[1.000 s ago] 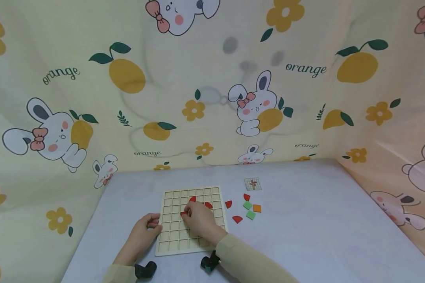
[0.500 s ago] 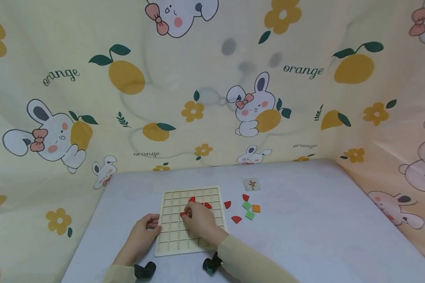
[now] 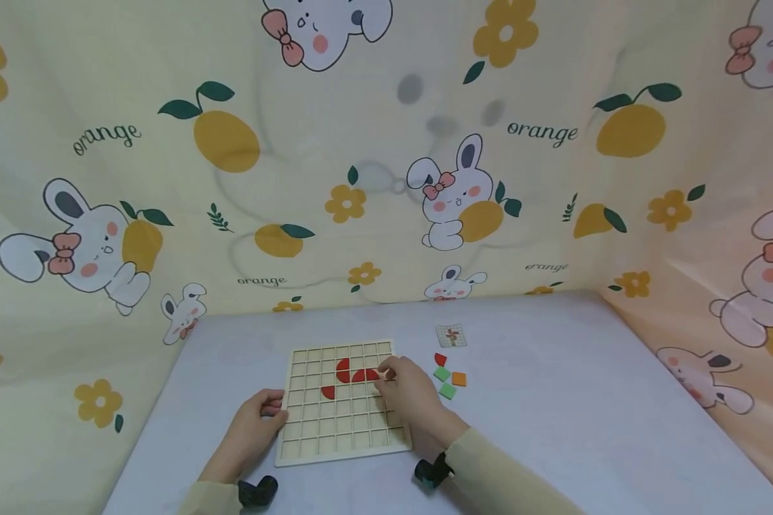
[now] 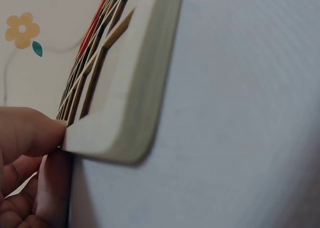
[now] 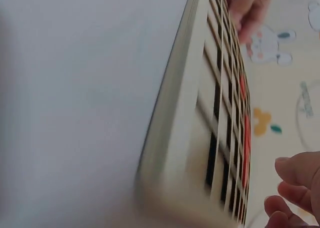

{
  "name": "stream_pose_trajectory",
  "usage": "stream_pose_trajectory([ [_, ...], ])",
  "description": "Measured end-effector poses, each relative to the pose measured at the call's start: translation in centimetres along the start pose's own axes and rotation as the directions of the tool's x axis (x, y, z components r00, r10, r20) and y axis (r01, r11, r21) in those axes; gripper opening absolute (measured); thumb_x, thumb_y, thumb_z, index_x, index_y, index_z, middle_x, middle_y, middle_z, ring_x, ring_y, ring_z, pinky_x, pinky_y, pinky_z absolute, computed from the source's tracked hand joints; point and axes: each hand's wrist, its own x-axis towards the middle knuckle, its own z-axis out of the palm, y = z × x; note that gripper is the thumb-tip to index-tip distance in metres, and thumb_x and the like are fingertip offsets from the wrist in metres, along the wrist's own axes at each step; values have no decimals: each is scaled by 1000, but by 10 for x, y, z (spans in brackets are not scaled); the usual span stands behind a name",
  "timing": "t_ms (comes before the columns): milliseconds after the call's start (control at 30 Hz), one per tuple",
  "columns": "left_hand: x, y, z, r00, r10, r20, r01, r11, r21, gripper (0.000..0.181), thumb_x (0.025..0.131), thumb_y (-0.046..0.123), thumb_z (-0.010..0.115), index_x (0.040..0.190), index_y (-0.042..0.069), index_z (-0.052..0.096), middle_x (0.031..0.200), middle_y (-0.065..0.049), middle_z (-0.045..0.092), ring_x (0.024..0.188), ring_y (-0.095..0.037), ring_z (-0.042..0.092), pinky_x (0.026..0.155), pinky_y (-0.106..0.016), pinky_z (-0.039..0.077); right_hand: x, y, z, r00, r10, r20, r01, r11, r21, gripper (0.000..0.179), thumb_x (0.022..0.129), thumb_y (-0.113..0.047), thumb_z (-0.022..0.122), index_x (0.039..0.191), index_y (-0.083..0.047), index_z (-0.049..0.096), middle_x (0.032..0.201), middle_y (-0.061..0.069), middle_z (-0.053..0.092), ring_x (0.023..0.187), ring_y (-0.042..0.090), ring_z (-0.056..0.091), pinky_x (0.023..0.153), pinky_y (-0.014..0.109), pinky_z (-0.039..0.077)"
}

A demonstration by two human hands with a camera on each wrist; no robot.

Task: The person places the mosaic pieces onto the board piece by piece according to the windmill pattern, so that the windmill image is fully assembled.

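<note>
The cream grid board [image 3: 344,422] lies flat on the table, with several red quarter-circle pieces in its upper cells. One red piece [image 3: 328,392] sits lower left of the others. At the board's left edge my left hand [image 3: 255,425] pinches the rim, thumb on top, as the left wrist view also shows. My right hand [image 3: 415,397] hovers over the board's right edge, fingers loosely bent. In the right wrist view its thumb [image 5: 300,169] and fingers stand apart, and I see nothing between them. It hides part of the table right of the board.
Right of the board lie a red piece [image 3: 440,360], green squares [image 3: 441,373] and an orange square [image 3: 459,379]. Behind them is a small pattern card [image 3: 451,335]. A printed cloth [image 3: 283,179] hangs at the table's back and sides.
My right hand has let go of the red piece at the lower left and moved right, uncovering the red pieces on the board. My left hand has stayed on the rim.
</note>
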Motion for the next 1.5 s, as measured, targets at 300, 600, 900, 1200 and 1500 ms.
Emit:
stream_pose_trajectory([
  [300,0,-1,1,1000,-7,2,7,1000,-4,41,87,10,65,126,3,56,102,-6,59,97,-22,52,82,-38,44,-10,41,-27,996,90,-5,-89,996,18,20,89,-25,68,106,-16,65,90,-4,59,74,15,56,65,30,48],
  [600,3,-4,1,1000,26,-9,-26,1000,4,40,87,10,65,126,3,57,101,-5,60,96,-21,53,83,-39,44,-17,64,-39,998,61,-14,-62,995,-80,23,83,-28,75,102,-18,67,88,-7,59,78,13,54,71,33,48],
  [900,0,-3,0,999,40,-15,-40,999,10,41,87,10,65,126,2,56,103,-6,60,97,-21,53,83,-38,45,-20,65,-41,1000,-5,14,6,997,-82,27,80,-27,79,102,-17,66,86,-9,59,76,11,54,73,34,47],
  [1200,-1,0,-1,999,39,-5,-39,999,-1,41,88,10,65,127,2,56,103,-6,59,97,-21,52,83,-38,44,-22,64,-42,999,-25,48,28,998,-64,23,82,-19,77,102,-14,66,85,-9,58,76,11,53,70,31,47],
  [1500,0,-2,1,1000,17,-1,-17,1000,8,41,87,10,65,127,3,56,103,-6,59,97,-22,52,83,-38,43,-21,67,-38,997,17,69,-13,998,-69,20,82,-20,77,99,-16,66,84,-9,58,77,13,53,72,31,47],
])
